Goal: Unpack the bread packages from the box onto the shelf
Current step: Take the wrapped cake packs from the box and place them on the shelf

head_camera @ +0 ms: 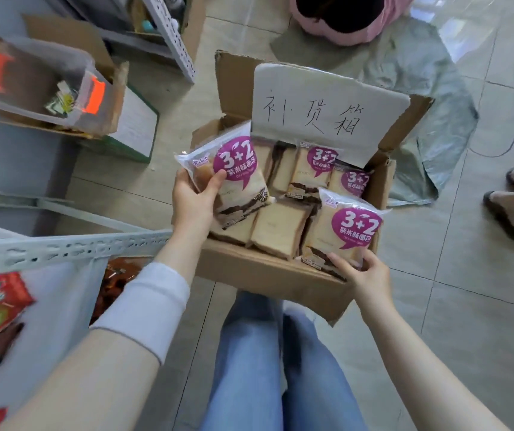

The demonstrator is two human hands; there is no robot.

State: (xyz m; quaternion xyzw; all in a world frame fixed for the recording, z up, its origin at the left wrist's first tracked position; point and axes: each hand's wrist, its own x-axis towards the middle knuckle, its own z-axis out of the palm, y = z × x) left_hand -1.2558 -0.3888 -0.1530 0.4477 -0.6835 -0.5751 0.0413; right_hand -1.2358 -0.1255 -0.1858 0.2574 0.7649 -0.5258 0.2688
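Left hand (192,200) is gripping one bread package (233,175), thumb across its front, above the box's (265,272) left side. Right hand (364,275) is pinching a second package (345,231) by its lower edge at the box's near-right corner. Risk: slick film could be slipping out of that edge pinch, so the pack drops back. The shelf (62,250) is sitting left of the box. Labels are reading "3+2 紫米味面包"; the flap sheet (327,113) is reading "补货箱".

Glossy beige tiled floor (482,321) with a crumpled grey sheet (442,119) spread on it.
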